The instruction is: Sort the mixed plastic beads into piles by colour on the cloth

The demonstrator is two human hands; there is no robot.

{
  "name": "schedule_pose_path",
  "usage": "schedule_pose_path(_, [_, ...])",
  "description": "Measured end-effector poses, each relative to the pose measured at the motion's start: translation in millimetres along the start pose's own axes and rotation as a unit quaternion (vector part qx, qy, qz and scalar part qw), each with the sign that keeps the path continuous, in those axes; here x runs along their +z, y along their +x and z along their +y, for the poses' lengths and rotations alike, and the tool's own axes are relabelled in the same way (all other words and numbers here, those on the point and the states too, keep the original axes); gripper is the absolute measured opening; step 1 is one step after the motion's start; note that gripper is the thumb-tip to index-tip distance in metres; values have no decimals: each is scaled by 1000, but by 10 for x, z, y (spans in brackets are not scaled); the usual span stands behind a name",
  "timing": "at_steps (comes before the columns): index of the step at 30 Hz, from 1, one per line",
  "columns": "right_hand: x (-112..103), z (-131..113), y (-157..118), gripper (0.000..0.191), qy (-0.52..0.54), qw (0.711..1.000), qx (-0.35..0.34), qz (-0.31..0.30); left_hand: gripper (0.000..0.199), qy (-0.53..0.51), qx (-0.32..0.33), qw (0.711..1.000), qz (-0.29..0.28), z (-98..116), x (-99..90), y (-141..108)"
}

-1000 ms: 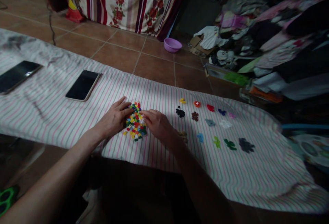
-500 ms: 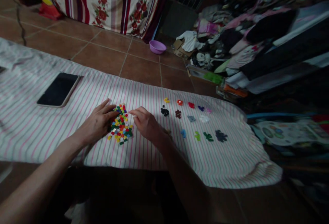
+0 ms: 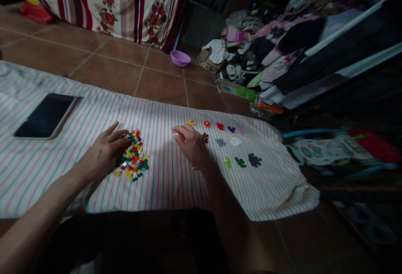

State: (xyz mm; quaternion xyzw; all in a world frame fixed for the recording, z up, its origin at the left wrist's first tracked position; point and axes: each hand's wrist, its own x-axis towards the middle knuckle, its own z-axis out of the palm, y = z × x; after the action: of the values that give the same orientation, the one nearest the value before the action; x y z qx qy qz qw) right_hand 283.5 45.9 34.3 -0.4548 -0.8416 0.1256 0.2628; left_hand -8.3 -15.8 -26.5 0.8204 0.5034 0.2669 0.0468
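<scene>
A mixed pile of small coloured pieces (image 3: 135, 156) lies on the striped cloth (image 3: 163, 182). My left hand (image 3: 105, 150) rests at the pile's left edge, fingers apart and fingertips touching the pieces. To the right of the pile, my right hand (image 3: 191, 144) is closed in a pinch, with a small white piece (image 3: 175, 134) showing at its fingertips. Single-colour clusters sit beyond it: yellow pieces (image 3: 191, 122), orange pieces (image 3: 206, 124), red pieces (image 3: 220, 126), grey pieces (image 3: 220, 142), white pieces (image 3: 235, 141) and dark green pieces (image 3: 240, 162). My right hand hides the black cluster.
A phone (image 3: 45, 116) lies on the cloth at the left. Past the cloth's far edge, a purple basin (image 3: 180, 58) stands on the tiled floor. Heaped clothes (image 3: 264, 43) and a cardboard box (image 3: 207, 60) are at the back right.
My right hand has moved right, away from the pile and toward the sorted clusters, with the small white piece in its pinch. My left hand stays at the pile. The view has shifted rightward.
</scene>
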Motion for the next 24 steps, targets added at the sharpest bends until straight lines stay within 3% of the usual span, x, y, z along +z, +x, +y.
schedule_pose_path(7, [-463,568,-121,26,-24,991,90,93,37,9,25,1000,7,-76,33,-24])
schedule_pose_path(13, [-837,1211,-464,30,-98,952,222,186,37,2,0,1000,5,-93,23,-49])
schedule_pose_path(18, [-896,1570,-724,33,-106,927,286,218,34,12,0,1000,12,-96,26,-37])
schedule_pose_path(24, [-889,1715,-858,31,-126,921,293,221,33,30,-7,1000,-7,-35,6,-25])
